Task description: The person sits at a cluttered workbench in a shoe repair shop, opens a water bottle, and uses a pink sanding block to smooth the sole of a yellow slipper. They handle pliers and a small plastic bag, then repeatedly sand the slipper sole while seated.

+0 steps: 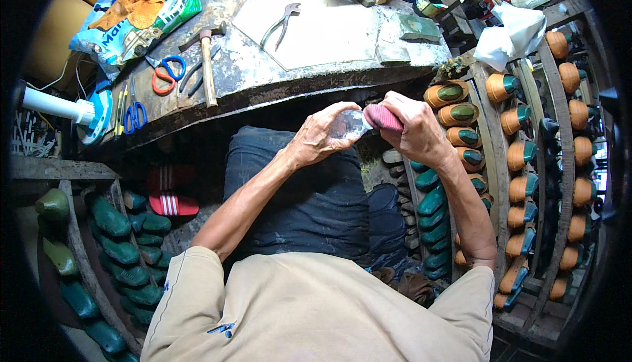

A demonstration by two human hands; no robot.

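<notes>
Bare left hand (pixel 320 131) and bare right hand (pixel 422 133) raised close together, both gripping.
The left hand curves into a rounded C; the right hand folds inward, its back turned up. The bare left forearm (pixel 252 194) slants up rightward; the bare right forearm (pixel 469 210) rises more steeply, leaning left.

Left hand (pixel 322 131) around clear container (pixel 347 126), right hand (pixel 421 129) around reddish piece (pixel 383 119)

Looks like a shoemaker's workshop. Has a worn bench (pixel 232 66) strewn with pliers (pixel 287 17), a hammer (pixel 209 72) and scissors (pixel 133 103). Also has racks (pixel 564 151) on both sides, holding green lasts (pixel 122 251) and, at right, rows of orange shoes (pixel 517 187).
</notes>
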